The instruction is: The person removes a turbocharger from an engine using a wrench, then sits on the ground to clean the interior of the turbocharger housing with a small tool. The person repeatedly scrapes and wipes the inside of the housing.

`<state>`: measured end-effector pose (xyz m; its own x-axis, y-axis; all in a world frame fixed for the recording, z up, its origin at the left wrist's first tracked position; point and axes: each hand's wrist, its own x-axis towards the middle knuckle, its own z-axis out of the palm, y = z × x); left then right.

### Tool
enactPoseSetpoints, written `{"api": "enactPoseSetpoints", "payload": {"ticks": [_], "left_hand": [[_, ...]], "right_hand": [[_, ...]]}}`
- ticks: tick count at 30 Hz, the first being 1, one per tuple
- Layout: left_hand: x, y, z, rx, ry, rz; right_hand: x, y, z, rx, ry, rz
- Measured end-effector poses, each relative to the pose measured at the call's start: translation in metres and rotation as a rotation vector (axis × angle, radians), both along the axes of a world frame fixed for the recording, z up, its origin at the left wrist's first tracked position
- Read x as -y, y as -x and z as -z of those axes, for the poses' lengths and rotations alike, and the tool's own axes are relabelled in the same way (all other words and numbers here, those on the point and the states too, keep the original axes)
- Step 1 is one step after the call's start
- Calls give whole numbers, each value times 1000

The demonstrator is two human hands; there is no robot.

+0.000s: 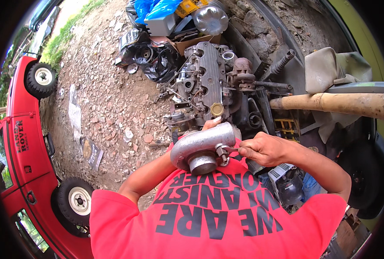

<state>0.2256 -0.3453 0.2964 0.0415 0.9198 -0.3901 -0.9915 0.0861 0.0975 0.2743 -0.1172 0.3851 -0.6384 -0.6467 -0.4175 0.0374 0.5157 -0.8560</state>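
Note:
A silver turbocharger housing [194,144], with a round inlet at its underside, is held up in front of my red shirt. My left hand [211,123] grips it from behind, mostly hidden, with fingertips showing over the top. My right hand [261,149] is closed on a slim dark tool [233,150] that meets the metal fitting [222,152] on the housing's right side. Just beyond stands a grimy engine [207,77] with a yellowish oil cap [216,109] and a rusty turbocharger [243,71] on its right.
A red off-road vehicle [30,146] stands at left on gravelly ground [101,103]. A bamboo pole [330,104] and tan cloth [319,71] lie right. Black bags [159,64], a yellow crate [192,6] and a large plastic bottle [210,19] are behind the engine. A black helmet [289,190] lies lower right.

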Motion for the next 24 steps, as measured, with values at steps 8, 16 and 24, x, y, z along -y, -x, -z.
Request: {"api": "enactPoseSetpoints", "payload": {"ticks": [8,16,24], "left_hand": [[-6,-9,18,-229,-194,-122],[-1,-6,7,-281,-266,-156],[11,-8,12,-82,125,-181]], "right_hand": [[-2,9,-19,-6,-160,-161],[1,18,-41,-81,-209,-284],[-5,17,-5,-383,-166,-134]]}}
